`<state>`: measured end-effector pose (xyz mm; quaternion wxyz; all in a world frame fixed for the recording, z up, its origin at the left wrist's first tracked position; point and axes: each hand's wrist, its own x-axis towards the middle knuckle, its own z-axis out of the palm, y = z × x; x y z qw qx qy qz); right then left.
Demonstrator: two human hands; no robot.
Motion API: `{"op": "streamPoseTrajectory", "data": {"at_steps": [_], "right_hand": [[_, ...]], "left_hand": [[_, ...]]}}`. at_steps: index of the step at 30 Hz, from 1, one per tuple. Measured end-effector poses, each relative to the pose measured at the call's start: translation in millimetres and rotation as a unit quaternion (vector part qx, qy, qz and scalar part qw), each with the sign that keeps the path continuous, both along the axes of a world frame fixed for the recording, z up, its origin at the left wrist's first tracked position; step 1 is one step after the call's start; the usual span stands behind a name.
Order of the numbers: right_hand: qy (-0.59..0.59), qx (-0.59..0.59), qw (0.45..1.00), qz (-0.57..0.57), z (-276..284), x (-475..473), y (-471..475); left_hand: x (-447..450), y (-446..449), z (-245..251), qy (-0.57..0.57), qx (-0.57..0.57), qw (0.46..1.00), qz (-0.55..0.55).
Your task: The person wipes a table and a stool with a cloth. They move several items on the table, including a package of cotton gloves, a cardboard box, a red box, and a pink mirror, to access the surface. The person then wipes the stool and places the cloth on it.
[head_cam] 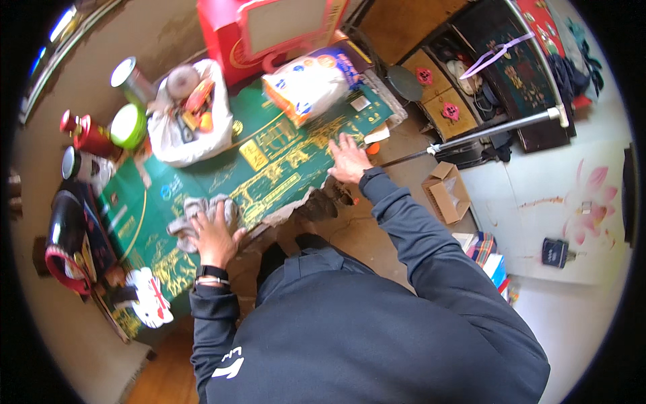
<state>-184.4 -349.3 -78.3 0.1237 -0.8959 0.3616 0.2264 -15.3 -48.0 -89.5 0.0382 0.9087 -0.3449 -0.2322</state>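
My left hand [217, 235] lies with spread fingers on a crumpled grey cloth [191, 211], pressing it against a green table covering [186, 187] with gold print. My right hand [349, 159] rests palm down on the same covering near its right end, fingers apart and holding nothing. Beyond the hands stands a basket lined with a white plastic bag [222, 136], filled with small items. A white plastic package [310, 86] with blue and orange print lies beyond my right hand. Near the left end of the covering is a white cat-shaped item [149, 298].
Along the left edge stand a red container [93, 136], a green-rimmed round container [128, 126] and a black cylindrical holder [68, 227]. A red box [222, 45] stands at the back. An open cardboard box [446, 194] and a metal rail [494, 132] are to the right.
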Motion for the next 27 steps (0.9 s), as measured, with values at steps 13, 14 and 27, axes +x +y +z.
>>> {"op": "streamPoseTrajectory", "data": {"at_steps": [13, 14, 27], "right_hand": [[-0.421, 0.111, 0.900, 0.020, -34, -111, 16], [-0.417, 0.124, 0.900, -0.004, -41, -131, 21], [-0.378, 0.104, 0.895, -0.212, -63, -269, 4]], "left_hand": [[-69, -191, -5, 0.009, -0.011, 0.976, -0.216], [-76, -213, -5, 0.025, -0.011, 0.973, -0.230], [-124, -383, -3, -0.101, -0.043, 0.979, -0.169]]}}
